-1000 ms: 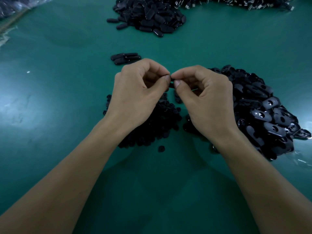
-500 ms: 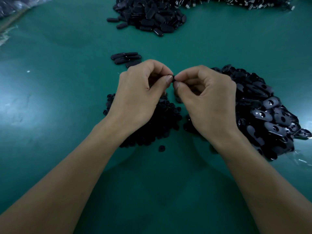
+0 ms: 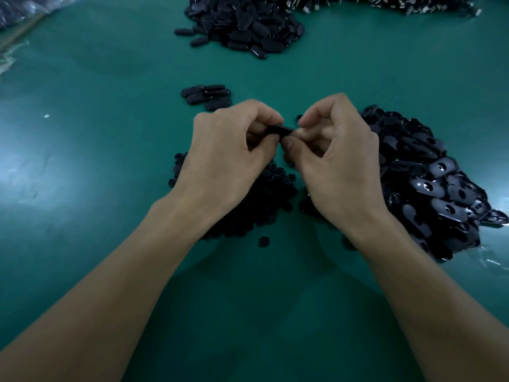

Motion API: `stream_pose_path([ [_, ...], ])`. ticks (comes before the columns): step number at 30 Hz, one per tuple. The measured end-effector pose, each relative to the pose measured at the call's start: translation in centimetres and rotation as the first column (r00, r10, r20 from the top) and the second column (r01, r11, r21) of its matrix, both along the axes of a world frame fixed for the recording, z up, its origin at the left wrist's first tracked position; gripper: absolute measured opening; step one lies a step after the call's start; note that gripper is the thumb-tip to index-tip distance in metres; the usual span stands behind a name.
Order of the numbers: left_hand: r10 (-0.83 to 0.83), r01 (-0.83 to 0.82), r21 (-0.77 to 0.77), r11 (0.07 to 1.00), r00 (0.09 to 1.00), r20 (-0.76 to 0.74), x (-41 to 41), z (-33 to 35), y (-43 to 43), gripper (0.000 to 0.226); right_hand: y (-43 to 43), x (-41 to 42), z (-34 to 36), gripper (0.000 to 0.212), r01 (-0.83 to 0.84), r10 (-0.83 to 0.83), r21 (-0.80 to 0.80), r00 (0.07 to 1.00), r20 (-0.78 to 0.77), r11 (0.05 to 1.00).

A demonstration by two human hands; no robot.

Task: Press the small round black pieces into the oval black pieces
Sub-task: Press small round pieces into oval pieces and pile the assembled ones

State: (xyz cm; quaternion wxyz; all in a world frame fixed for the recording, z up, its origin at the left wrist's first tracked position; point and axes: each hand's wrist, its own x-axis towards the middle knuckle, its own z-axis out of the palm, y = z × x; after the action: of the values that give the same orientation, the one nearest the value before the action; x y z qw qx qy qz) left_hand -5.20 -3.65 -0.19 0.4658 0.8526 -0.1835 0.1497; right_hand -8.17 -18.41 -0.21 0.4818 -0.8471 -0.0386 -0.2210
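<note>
Two hands pinch one oval (image 3: 283, 130) — left hand (image 3: 228, 161) mid-piece, right hand (image 3: 338, 166) at its end | risk: hidden round may seat crooked.

You are working bare-handed: your left hand (image 3: 228, 158) and right hand (image 3: 338, 164) are showing short nails, forearms uncovered above the green counter (image 3: 110, 194).

This looks like a factory hand-assembly station. A wide bench (image 3: 96, 188) with a green mat carries big sorted heaps of the same black parts: oval pieces (image 3: 429, 175), round pieces (image 3: 270, 194), and a far heap (image 3: 242, 26).
</note>
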Motion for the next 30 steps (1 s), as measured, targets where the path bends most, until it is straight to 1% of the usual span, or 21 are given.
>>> stream_pose_path([
  [5,-0.008,0.007,0.04,0.999,1.0,0.029,-0.06,0.13,0.05,0.018,-0.07,-0.05,-0.06,0.036,0.006,-0.005,0.006,1.0,-0.029,1.0],
  [9,-0.02,0.018,0.064,0.998,0.999,0.036,-0.02,0.06,0.08,0.018,-0.37,0.09,0.05,0.032,-0.033,0.032,-0.008,0.997,-0.069,0.999],
  [13,-0.044,0.04,0.082,0.996,0.998,0.04,-0.04,-0.05,-0.01,0.017,-0.39,0.13,-0.03,0.036,0.004,-0.007,-0.039,0.997,-0.073,0.999],
  [16,-0.028,0.026,0.042,0.999,0.999,0.044,-0.04,-0.07,-0.04,0.016,-0.3,0.16,0.07,0.041,0.019,-0.018,0.014,0.998,-0.064,1.0],
  [19,-0.026,0.026,-0.03,0.999,1.0,0.007,-0.01,-0.02,0.02,0.016,-0.44,0.2,0.29,0.038,-0.035,0.037,0.048,0.998,-0.046,0.998],
  [22,-0.033,0.033,-0.04,0.999,0.999,-0.003,-0.01,0.0,-0.03,0.016,-0.45,0.27,0.23,0.038,-0.044,0.046,0.052,0.998,-0.038,0.998],
  [26,-0.04,0.04,0.011,0.999,0.999,0.035,-0.18,0.07,-0.12,0.016,-0.13,0.09,-0.08,0.04,0.034,-0.034,0.007,0.999,-0.006,0.999],
  [30,-0.045,0.044,0.03,0.999,0.998,0.051,-0.24,0.05,-0.09,0.017,0.1,-0.3,-0.01,0.032,0.048,-0.04,-0.124,0.997,0.066,0.991],
])
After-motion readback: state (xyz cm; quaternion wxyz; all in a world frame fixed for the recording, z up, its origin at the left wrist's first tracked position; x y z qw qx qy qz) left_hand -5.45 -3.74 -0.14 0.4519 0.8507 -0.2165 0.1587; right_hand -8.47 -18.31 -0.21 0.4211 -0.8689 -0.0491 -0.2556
